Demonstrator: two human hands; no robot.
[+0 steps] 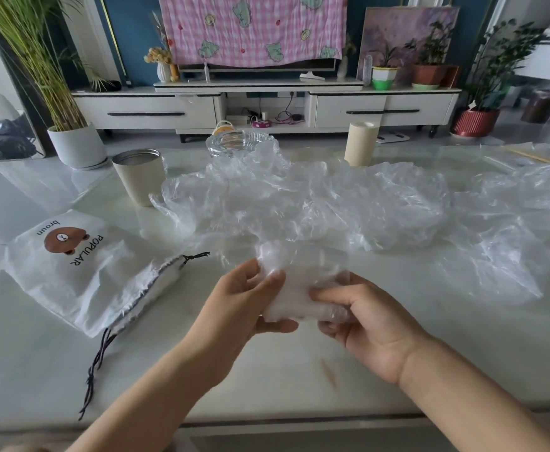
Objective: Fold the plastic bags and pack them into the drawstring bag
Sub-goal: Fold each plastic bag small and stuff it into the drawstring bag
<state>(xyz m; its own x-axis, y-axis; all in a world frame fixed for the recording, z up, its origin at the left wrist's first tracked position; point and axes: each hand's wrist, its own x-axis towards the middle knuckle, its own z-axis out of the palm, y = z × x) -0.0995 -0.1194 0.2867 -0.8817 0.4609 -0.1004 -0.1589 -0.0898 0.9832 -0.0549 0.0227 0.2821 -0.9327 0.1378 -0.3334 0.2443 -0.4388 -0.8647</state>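
A small folded plastic bag point(296, 288) is held up just above the near middle of the table point(267, 380), caught between both hands. The left hand point(244, 301) is closed on its left edge, thumb underneath, fingers curled over the top. On the other side the right hand point(361, 321) is clamped on the right edge, the bundle pinched between its thumb and its bent fingers. The two hands are close together, the folded plastic bridging them.

Beyond the hands, a loose crumpled pile of clear plastic bags point(299, 203) is spread across the middle of the table, and more clear sheeting point(511, 223) is seen trailing off to the right.

Over on the left, the white drawstring bag point(81, 272) is laid flat, printed with a brown bear, its gathered mouth turned toward the hands. Its dark cords point(97, 363) are stretched along the tabletop toward the near edge. The bag is well apart from both hands.

At the far side, a beige cup point(140, 177) is stood at the pile's left edge, a glass dish point(234, 143) is half hidden behind the plastic, and a beige cylinder point(361, 143) is upright further right.
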